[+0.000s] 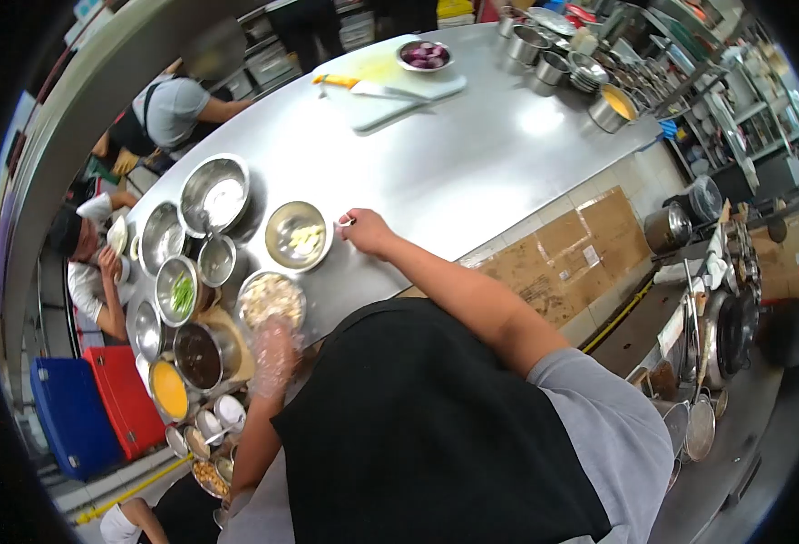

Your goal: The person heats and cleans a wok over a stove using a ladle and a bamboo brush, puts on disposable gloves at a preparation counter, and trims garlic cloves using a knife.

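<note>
My left hand point(275, 352), in a clear plastic glove, reaches to the near rim of a steel bowl point(271, 300) full of pale chopped pieces. Its fingers are blurred, so I cannot tell if they grip anything. My right hand point(368, 233) is closed just above the steel table, round a small thing with a dark tip and a pale part that I cannot make out. Left of that hand stands a steel bowl point(298, 238) with some pale yellow pieces at its bottom.
On the table point(418, 190), more steel bowls crowd the left end, one with green vegetables point(182, 295), one with dark liquid point(198, 355), another with yellow liquid point(170, 390). A knife point(363, 88) lies on cutting boards point(386, 111) near a bowl of purple onions point(425, 56). Other people stand around.
</note>
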Demonstrator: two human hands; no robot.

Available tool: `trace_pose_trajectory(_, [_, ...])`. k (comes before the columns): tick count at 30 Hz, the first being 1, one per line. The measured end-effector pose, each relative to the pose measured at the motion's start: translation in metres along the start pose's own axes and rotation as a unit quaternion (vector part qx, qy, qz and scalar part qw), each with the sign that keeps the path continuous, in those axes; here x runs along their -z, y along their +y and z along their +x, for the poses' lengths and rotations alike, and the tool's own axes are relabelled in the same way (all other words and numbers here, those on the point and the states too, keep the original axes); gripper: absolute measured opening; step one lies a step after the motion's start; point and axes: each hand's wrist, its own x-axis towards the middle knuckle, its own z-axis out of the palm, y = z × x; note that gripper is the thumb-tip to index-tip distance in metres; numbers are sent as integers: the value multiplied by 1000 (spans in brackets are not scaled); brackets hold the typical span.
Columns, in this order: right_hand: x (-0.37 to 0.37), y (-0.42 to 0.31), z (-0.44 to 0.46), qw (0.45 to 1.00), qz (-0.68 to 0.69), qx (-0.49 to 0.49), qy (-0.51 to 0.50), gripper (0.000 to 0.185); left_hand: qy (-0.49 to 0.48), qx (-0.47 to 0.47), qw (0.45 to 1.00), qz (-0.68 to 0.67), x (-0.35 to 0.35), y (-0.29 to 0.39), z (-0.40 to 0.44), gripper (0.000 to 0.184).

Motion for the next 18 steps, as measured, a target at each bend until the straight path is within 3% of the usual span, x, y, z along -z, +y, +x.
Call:
trace_pose_trajectory(1, [26,0,-3,1000,-2,0,12,31,5,-11,1000,-1,2,9,6,27])
trace_pose_trajectory(3, [87,-3,-10,996,55,-63,-5,34,-27,124,991,-38,38,37,19,28])
trace_pose_trajectory(4, [120,8,-10,997,-31,-24,59,34,-24,113,993,-37,48,52,31,28])
trace_pose_trajectory(6, [198,41,1,992,-51,-74,93,32,19,120,989,-84,60,89,53,30])
trace_pose_trajectory(8, [282,96,18,981,-78,-56,169,26,30,102,989,-98,68,135,80,31])
trace_pose_trajectory(10, [378,131,32,966,-97,-40,235,26,-28,88,980,-175,72,179,109,33])
trace_pose_trajectory(11, [428,140,46,948,-155,-95,260,29,-25,93,979,-177,72,201,120,33])
trace_pose_trajectory(12, [474,156,61,918,-241,-63,308,28,-24,50,987,-150,73,222,130,34])
trace_pose_trajectory(14, [560,167,94,892,-248,-78,369,28,-21,27,992,-123,75,251,145,34])
trace_pose_trajectory(17, [676,181,143,856,-374,-15,356,37,-44,20,992,-113,83,284,161,36])
trace_pose_trajectory(18, [700,177,157,846,-372,-51,378,35,-41,42,992,-115,88,290,163,36])
